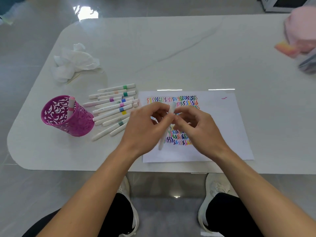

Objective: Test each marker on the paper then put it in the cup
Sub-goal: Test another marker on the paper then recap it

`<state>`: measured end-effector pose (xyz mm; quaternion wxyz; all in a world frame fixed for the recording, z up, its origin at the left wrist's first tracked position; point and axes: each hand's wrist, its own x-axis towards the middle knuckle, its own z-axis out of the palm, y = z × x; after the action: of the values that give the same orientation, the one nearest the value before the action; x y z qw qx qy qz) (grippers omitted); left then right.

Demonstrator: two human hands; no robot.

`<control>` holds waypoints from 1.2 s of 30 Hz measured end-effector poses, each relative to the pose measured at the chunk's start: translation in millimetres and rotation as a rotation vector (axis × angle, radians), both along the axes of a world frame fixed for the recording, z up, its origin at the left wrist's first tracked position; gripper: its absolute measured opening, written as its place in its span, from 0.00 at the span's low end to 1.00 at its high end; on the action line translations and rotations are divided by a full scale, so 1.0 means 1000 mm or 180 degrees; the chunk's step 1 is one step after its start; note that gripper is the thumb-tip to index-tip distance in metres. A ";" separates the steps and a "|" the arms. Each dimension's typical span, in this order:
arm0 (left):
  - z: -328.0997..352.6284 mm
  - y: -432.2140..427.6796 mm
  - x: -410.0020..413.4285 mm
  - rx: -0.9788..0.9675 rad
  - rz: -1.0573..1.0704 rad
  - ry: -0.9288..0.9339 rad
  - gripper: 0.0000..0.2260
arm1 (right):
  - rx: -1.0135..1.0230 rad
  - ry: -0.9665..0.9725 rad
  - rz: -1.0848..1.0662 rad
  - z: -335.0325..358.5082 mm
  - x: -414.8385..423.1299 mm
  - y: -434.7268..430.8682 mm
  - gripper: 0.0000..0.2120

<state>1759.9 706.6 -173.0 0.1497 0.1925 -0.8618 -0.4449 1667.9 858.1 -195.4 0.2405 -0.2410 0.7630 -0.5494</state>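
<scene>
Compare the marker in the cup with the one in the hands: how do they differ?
The marker in the cup stands leaning inside the purple cup, untouched. The held marker is pinched by the left hand and right hand above the paper. The marker in the cup shows a pink band and end; the held marker's band is hidden by the hands. Both have white barrels.

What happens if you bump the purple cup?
It would probably slide or tip easily: the cup has cut-out walls, so it looks light. The single marker leaning on its rim likely adds little weight. The table looks glossy, so it may skid rather than grip.
</scene>
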 end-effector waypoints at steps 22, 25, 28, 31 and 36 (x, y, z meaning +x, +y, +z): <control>-0.021 0.031 -0.022 -0.0767 -0.1055 -0.0973 0.10 | 0.1494 0.1814 0.0909 0.000 -0.026 0.037 0.07; -0.023 0.032 -0.024 -0.0768 -0.1148 -0.1074 0.11 | 0.1496 0.1959 0.0955 0.002 -0.027 0.038 0.08; -0.023 0.028 -0.026 -0.0832 -0.1197 -0.1128 0.12 | 0.1533 0.1929 0.1082 0.000 -0.030 0.038 0.08; -0.023 0.022 -0.028 -0.0827 -0.1184 -0.1092 0.12 | 0.1503 0.1969 0.1147 -0.004 -0.034 0.039 0.13; -0.025 0.019 -0.030 -0.0722 -0.1168 -0.1046 0.12 | 0.1458 0.2179 0.1100 -0.007 -0.033 0.039 0.16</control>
<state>1729.9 726.0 -197.5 -0.0547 0.0848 -0.9393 -0.3279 1634.8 897.0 -202.8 0.1095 -0.4735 0.8492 -0.2066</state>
